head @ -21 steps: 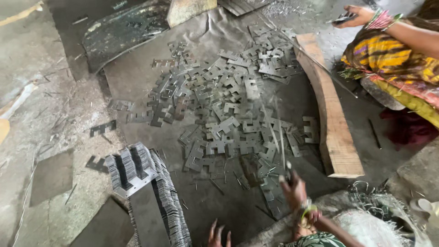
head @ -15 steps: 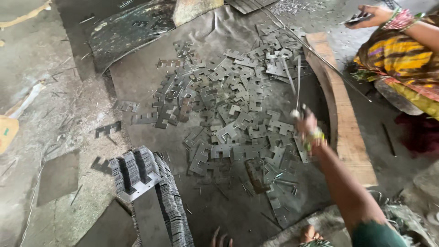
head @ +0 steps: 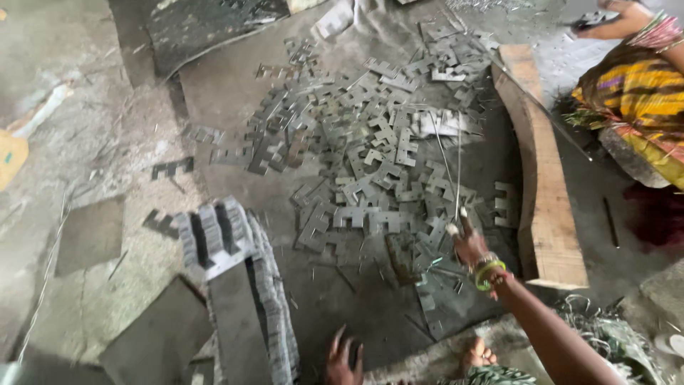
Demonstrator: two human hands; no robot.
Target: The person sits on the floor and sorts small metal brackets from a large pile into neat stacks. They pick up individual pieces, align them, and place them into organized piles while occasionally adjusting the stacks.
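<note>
Right hand [head: 470, 246] drawn back nearer, pinching thin wire rods [head: 456, 171] over scattered metal stampings [head: 370, 157], left hand [head: 343, 360] open, fingers spread

wooden plank [head: 541, 171] right | stacked stampings [head: 246, 285] left | yellow card [head: 11, 153] far left

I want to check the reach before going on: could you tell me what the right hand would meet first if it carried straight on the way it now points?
The right hand holds two thin metal rods pointing away from the person. Straight on, it would probably meet the loose pile of E-shaped metal plates first; height above them is unclear.
</note>
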